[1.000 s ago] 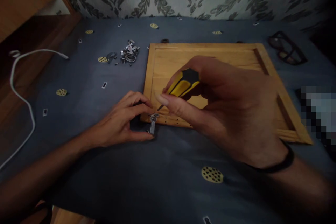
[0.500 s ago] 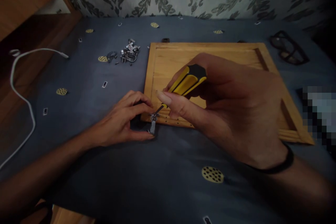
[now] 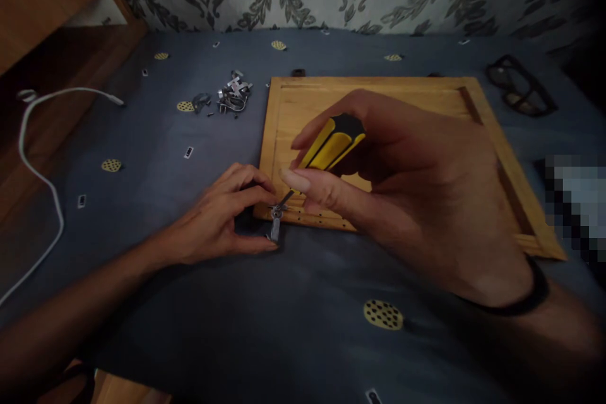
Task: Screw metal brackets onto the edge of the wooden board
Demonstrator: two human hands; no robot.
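A yellow and black screwdriver (image 3: 334, 145) is pinched between the thumb and fingers of my right hand (image 3: 421, 196). Its shaft slants down to the left, and the tip meets a small metal hinge (image 3: 276, 221) at the near left corner of a wooden panel (image 3: 322, 87). My left hand (image 3: 220, 214) grips this hinge, thumb at its near end and fingers by the panel's edge. The hinge's arm sticks out past the panel toward me. Several small dark holes run along the near edge of the panel. The screw under the tip is too small to make out.
A pile of metal hinges and screws (image 3: 234, 93) lies behind and left of the panel. At the far right are black-framed glasses (image 3: 523, 85), with a blurred-out device (image 3: 577, 196) nearer. A white cable (image 3: 57, 192) curves along the left side of the patterned blue cloth (image 3: 199, 322).
My right hand has turned slightly with the screwdriver, whose handle leans a little further left. The fingers have shifted on the handle. My left hand, hinge and panel stay in place.
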